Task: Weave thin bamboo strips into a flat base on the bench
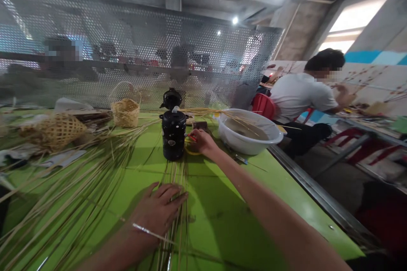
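My left hand lies flat with its fingers spread over several thin bamboo strips that run lengthwise on the green table. My right hand reaches forward beside a black flask with its lid tipped open. Its fingers are closed on a small red object, perhaps a tool handle; the rest of it is hidden. Below that hand a curved yellow thing lies on the table.
A white basin holding water stands at the right. Loose strips fan out on the left, near a woven bamboo piece and a small woven basket. Behind is a perforated metal screen. A person in white sits at the right.
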{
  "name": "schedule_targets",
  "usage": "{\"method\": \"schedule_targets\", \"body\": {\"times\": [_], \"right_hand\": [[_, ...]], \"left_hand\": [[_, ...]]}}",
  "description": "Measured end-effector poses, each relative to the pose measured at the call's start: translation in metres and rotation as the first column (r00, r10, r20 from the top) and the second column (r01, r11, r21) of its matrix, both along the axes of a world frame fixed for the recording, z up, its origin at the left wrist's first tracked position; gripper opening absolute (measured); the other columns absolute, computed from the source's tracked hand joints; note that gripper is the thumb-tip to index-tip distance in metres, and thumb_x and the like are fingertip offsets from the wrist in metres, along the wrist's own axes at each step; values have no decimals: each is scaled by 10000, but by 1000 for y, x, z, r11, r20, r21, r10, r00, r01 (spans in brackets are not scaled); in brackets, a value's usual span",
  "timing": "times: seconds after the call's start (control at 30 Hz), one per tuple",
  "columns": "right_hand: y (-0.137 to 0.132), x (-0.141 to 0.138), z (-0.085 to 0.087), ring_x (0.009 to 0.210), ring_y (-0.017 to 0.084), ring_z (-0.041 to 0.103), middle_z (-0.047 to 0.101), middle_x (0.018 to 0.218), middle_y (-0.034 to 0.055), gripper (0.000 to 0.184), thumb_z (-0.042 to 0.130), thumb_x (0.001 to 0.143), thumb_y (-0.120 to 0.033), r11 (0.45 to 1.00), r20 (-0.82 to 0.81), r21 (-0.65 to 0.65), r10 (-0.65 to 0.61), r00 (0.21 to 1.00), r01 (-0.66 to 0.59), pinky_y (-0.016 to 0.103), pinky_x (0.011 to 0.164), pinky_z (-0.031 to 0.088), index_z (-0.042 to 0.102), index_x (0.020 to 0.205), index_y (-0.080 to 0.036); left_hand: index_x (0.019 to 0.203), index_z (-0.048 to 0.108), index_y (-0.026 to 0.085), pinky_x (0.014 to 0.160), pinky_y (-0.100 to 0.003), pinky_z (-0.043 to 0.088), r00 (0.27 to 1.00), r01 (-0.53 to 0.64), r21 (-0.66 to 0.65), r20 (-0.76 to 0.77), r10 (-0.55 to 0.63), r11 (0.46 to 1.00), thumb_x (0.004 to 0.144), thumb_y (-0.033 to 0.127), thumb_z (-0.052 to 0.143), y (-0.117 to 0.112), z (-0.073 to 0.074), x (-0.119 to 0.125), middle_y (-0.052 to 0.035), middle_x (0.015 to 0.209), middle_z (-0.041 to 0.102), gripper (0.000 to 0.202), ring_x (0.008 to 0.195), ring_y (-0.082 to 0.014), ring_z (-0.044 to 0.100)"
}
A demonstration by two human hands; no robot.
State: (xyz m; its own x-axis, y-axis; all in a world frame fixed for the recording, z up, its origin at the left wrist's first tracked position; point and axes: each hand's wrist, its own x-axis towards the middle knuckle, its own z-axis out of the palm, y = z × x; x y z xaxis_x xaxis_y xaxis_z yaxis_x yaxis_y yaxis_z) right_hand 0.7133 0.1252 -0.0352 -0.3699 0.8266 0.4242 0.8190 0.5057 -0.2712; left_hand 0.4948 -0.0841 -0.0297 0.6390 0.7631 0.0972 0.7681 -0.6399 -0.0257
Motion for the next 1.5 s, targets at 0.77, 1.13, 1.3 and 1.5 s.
{"method": "schedule_targets", "body": {"times": [0.77, 1.13, 1.3, 1.5], "right_hand": [[-24, 8, -5, 938, 214, 568, 618, 1044, 86, 248, 611, 861, -174, 996, 23, -1, 84, 996, -84, 296, 819, 415, 618, 1108, -160], [-29, 5, -4, 978, 229, 560, 610, 1090, 116, 275, 596, 899, -176, 999, 92, -6, 53, 994, -53, 315, 856, 429, 622, 1171, -147], [-45, 8, 4, 1131, 244, 513, 559, 1285, 124, 359, 527, 943, -161, 995, 101, 33, 95, 990, -99, 368, 1005, 383, 595, 1295, -188], [-48, 10, 0, 1058, 212, 593, 643, 1192, 92, 319, 520, 916, -111, 998, -21, -22, 58, 998, -58, 299, 945, 432, 686, 1172, -203]], "left_hand": [[1359, 538, 363, 1086, -441, 322, 1000, 28, 5, 2, -28, 1000, 984, 290, 470, 2, -6, -2, -19, 1371, 597, 388, 1283, -226, 509], [1374, 523, 356, 1103, -455, 305, 1000, 13, -30, -3, -13, 999, 976, 226, 461, 2, -4, -1, -16, 1382, 588, 423, 1297, -229, 491], [1382, 518, 364, 1117, -448, 284, 1000, 15, -9, 19, -15, 1000, 989, 243, 443, 2, -9, -2, -7, 1387, 581, 417, 1286, -224, 494], [1397, 503, 364, 1113, -484, 271, 1000, -18, -67, -20, 17, 998, 987, 267, 439, 2, -6, 0, -11, 1416, 557, 426, 1309, -249, 471]]}}
